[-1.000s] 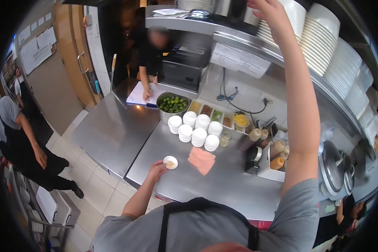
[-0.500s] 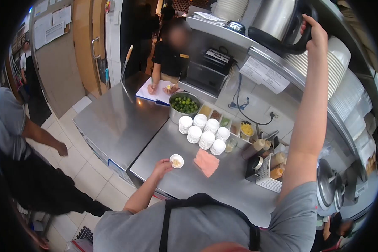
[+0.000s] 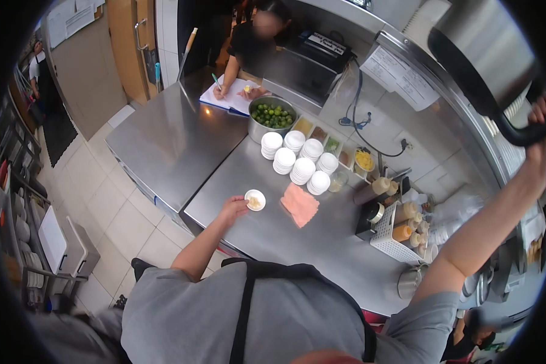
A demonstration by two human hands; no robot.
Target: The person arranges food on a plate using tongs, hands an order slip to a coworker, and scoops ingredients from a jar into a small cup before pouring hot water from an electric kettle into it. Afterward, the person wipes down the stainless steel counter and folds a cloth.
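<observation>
My left hand (image 3: 233, 208) pinches a small white dish (image 3: 256, 192) above the steel counter. A little pale, chopped food lies in the dish. Raised at the upper right, my right hand (image 3: 540, 124) wraps round the black handle of a large steel kettle (image 3: 488, 60), which is tilted and partly out of view. To the right of the dish lies a pink cloth (image 3: 299, 206). Several stacks of small white dishes (image 3: 303, 168) stand just behind the cloth. A steel pot (image 3: 256, 129) full of small green limes (image 3: 273, 115) is beside these stacks.
Behind the stacks are small containers of toppings (image 3: 332, 145). A white basket of squeeze bottles (image 3: 386, 247) stands on the right, under shelves. Across the counter, a person (image 3: 249, 51) writes in an open notebook (image 3: 230, 97). Shelving with dishes (image 3: 33, 261) lines the left.
The kettle in my right hand has moved right and looks larger. My left hand still holds the dish. The co-worker on the left has moved to the lower left, mostly out of sight.
</observation>
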